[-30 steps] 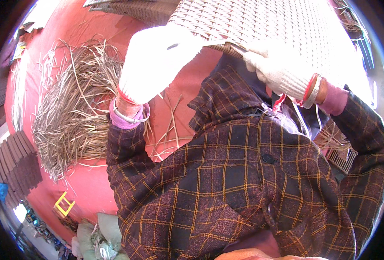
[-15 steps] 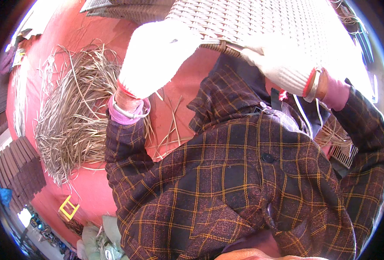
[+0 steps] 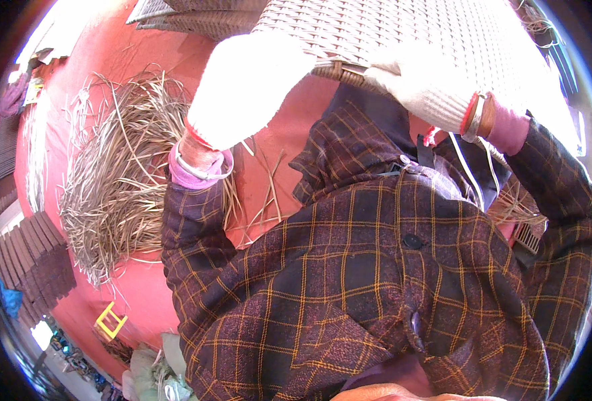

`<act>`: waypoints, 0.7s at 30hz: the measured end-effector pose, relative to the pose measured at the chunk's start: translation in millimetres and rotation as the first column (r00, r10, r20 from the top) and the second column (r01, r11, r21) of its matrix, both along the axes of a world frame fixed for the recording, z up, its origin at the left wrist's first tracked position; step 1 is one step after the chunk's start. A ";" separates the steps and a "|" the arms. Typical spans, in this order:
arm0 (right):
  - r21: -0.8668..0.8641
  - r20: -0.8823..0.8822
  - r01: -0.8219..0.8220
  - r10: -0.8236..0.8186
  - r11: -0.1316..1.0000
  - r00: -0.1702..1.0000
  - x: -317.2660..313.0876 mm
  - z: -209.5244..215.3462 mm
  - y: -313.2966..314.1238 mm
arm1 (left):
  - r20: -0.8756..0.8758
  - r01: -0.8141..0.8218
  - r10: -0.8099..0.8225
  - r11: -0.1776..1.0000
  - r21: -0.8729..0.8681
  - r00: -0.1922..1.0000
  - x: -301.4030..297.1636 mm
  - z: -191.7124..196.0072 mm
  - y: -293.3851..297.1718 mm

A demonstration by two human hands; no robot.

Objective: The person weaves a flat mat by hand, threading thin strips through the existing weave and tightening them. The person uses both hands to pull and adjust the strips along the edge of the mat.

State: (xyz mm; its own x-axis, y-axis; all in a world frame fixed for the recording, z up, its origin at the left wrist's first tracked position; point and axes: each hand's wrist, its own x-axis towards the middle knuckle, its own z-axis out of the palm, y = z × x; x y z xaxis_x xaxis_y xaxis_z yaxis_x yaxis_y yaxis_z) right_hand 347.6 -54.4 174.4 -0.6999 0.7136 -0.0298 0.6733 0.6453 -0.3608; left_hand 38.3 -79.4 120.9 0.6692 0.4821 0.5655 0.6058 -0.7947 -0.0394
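A pale woven wicker piece (image 3: 369,30) fills the top of the view, its brown-wrapped lower edge (image 3: 339,69) facing me. At the left end of that edge is my left hand (image 3: 252,87), in a white knit glove. It looks closed like a fist, but glare washes out the fingers and hides what they hold. My right hand (image 3: 421,87), gloved likewise, is closed on the wicker edge a little to the right, thumb toward the left hand. The fingers beneath the edge are hidden.
A big heap of loose tan weaving strands (image 3: 125,180) lies on the red ground sheet (image 3: 149,294) to my left. Beyond it are stacked brown slatted pieces (image 3: 32,257) and a small yellow frame (image 3: 110,321). Another woven piece (image 3: 189,20) lies at the top left.
My right hand has shifted slightly left along the wicker edge, its wrist a bit higher. The pale strand that showed between the hands is now mostly hidden. My left hand has barely moved.
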 end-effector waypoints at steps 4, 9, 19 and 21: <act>0.037 -0.011 0.013 -0.013 0.999 1.000 1.9 -1.6 -2.2 | -0.010 -0.005 0.004 0.997 -0.077 1.000 -5.0 2.3 7.4; 0.117 -0.043 -0.015 0.020 0.993 0.999 6.4 -9.3 -1.6 | 0.036 0.051 -0.048 0.996 -0.072 0.998 -3.4 -6.0 17.2; -0.078 0.003 0.155 -0.155 0.985 0.988 0.8 -3.6 -5.1 | 0.000 0.056 -0.056 0.998 -0.038 0.998 2.7 11.1 10.5; -0.043 0.001 0.110 -0.110 0.993 0.994 -2.3 -5.7 -0.4 | 0.015 0.039 -0.040 0.998 0.040 0.999 9.4 10.1 7.8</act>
